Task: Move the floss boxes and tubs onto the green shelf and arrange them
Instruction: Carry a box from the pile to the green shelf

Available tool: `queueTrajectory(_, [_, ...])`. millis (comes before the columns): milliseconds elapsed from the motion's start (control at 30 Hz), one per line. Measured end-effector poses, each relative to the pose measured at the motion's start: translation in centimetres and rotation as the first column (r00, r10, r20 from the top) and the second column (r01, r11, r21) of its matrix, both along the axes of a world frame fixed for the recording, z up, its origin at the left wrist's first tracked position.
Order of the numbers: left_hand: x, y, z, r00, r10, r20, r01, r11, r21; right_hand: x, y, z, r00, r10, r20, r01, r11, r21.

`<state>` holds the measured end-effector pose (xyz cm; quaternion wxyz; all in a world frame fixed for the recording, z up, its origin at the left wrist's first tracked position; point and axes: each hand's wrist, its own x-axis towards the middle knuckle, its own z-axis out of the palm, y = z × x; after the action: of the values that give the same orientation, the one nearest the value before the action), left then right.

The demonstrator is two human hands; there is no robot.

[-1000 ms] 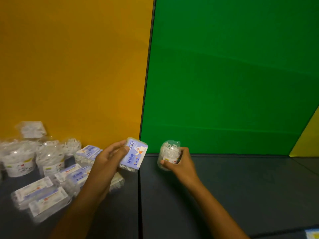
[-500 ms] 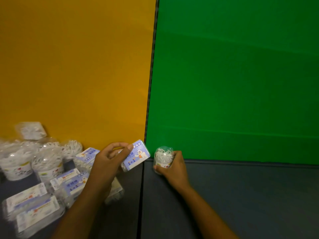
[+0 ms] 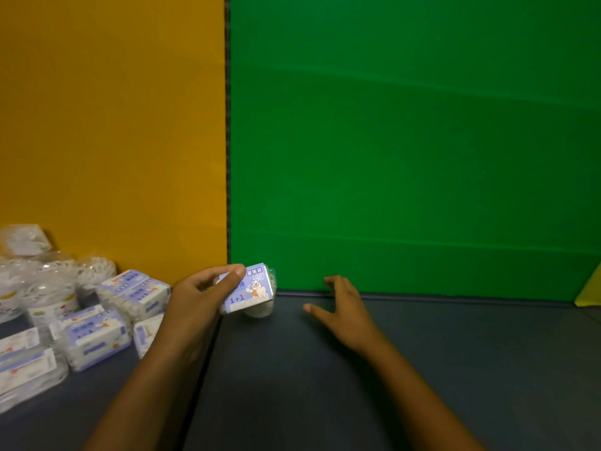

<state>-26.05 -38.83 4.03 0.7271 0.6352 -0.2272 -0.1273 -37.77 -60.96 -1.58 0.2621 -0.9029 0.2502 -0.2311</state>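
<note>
The left hand [image 3: 195, 304] pinches a floss box [image 3: 248, 288] between thumb and fingers, tilted over the green shelf [image 3: 422, 353]; best to level it and set it flush beside the tub [image 3: 261, 310] sitting just under and behind that grip. The right hand [image 3: 341, 307] hovers spread and empty, well right of the tub. More boxes and tubs [image 3: 91, 323] wait left of the grip.

floss box [image 3: 248, 289] before tub [image 3: 264, 310], pile of floss packs [image 3: 81, 323] left
</note>
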Motion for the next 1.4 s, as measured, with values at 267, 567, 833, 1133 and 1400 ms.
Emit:
queueTrajectory(267, [-8.7, -6.8, -0.5, 0.995, -0.095, -0.028, 0.097, 0.992, 0.075, -12.1, -5.2, 3.2, 0.976, -0.088, -0.198, 0.022, 0.95, -0.311])
queueTrajectory(567, [-11.4, -12.4, -2.1, 0.983, -0.186, -0.007, 0.185, 0.972, 0.142, -16.1, -9.2, 3.5, 0.941, -0.196, -0.274, 0.042, 0.876, -0.481])
queueTrajectory(833, [-7.4, -19.1, -4.5, 0.979, -0.203, 0.005, 0.194, 0.944, 0.268, -14.4, -12.2, 2.8, 0.919, -0.202, -0.339, 0.017, 0.879, -0.477])
queueTrajectory(1133, [-4.1, -23.3, -7.4, 0.977, -0.157, 0.141, 0.07, 0.872, 0.485, -12.0, -14.8, 2.6, 0.917, -0.206, -0.341, 0.017, 0.875, -0.483])
queueTrajectory(1400, [-4.2, -24.0, -6.8, 0.954, -0.125, 0.271, -0.042, 0.843, 0.536, -10.9, -14.8, 2.8, 0.926, -0.182, -0.332, 0.011, 0.889, -0.457])
